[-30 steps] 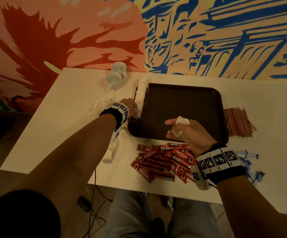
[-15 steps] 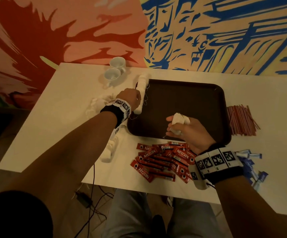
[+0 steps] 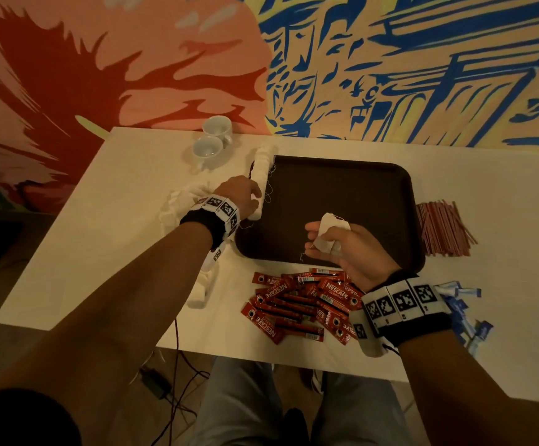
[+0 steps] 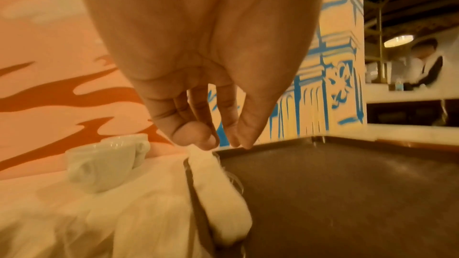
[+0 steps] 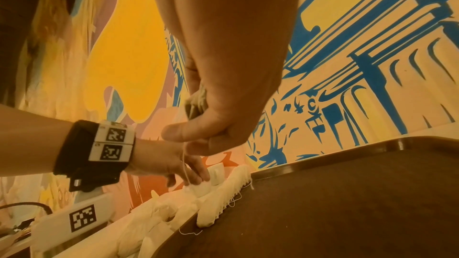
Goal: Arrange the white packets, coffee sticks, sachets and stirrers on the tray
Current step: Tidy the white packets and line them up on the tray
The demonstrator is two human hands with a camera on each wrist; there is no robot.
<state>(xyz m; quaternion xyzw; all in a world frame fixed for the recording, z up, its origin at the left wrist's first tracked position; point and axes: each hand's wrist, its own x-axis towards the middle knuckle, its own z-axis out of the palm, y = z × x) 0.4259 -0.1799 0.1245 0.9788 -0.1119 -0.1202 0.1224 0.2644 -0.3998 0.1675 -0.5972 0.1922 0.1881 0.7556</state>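
The left hand (image 3: 240, 196) rests its downward-pointing fingertips (image 4: 211, 141) on the row of white packets (image 3: 260, 181) that lies along the left rim of the dark brown tray (image 3: 342, 188), fingers loosely bunched together on the top packet; half a second ago it sat in much the same place, a little nearer along the row. The right hand (image 3: 342, 246) hovers over the tray's near edge with fingers curled round a single white packet (image 3: 327, 231), a thin string dangling from it; its thumb has drawn away from the packet since the earlier frame, so more of the paper shows. More white packets (image 3: 184, 204) lie heaped on the table (image 3: 100, 236) left of the tray, some trailing toward the near edge; the red Nescafé coffee sticks (image 3: 297, 304) sit in a loose pile on the table just in front of the tray, unmoved; the blue sachets (image 3: 461, 304) lie beyond the right wrist, partly hidden by it; the red stirrers (image 3: 443, 228) fan out just beside the tray's right rim; two white cups (image 3: 211, 140) stand near the far left corner of the tray, by the painted wall (image 3: 390, 59).
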